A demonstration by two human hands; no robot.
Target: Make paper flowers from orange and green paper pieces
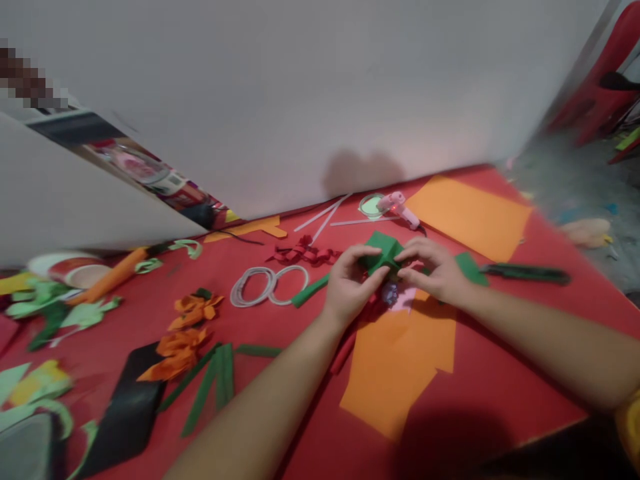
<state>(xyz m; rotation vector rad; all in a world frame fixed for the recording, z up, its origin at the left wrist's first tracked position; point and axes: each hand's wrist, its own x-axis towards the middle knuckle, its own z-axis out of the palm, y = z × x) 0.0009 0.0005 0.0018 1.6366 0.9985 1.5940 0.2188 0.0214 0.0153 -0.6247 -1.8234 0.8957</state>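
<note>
We hold green paper, left hand and right hand both clamped on it, above a table, near orange paper and a glue gun.

"What do you count?"
"One left hand; one right hand; one folded green paper; one glue gun; one knife."
"And past those?"
"Two white coils; three white sticks; orange flowers, too blurred to number."

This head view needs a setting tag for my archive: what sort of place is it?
Probably a craft workspace, judging by the pink glue gun, the orange sheet and the green strips on the red table.
</note>
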